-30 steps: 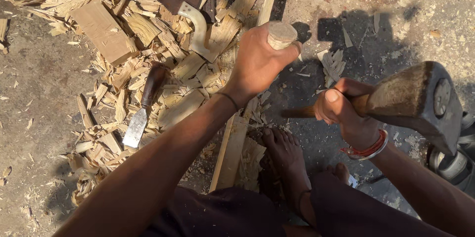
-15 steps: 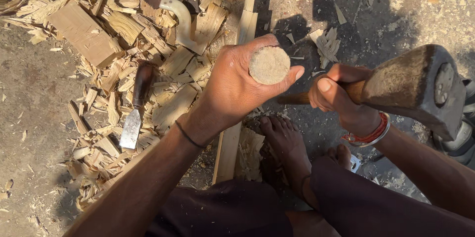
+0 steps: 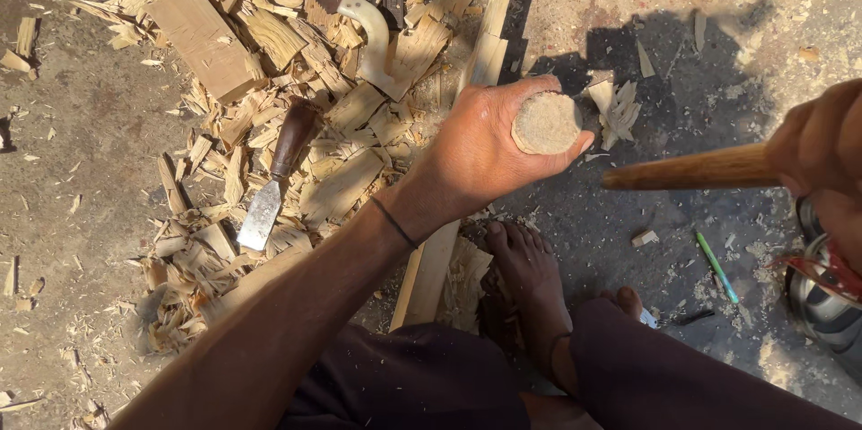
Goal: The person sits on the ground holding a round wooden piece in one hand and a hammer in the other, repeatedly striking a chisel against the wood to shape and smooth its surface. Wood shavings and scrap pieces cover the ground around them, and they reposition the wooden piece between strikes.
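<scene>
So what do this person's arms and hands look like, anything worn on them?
Both arms are bare, with no sleeves or gloves. The left hand has a thin dark band round its wrist. The right hand is cut off by the frame edge; red bangles show near its wrist. No rings are visible.

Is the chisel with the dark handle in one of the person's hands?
No, the chisel lies loose among the wood chips.
</scene>
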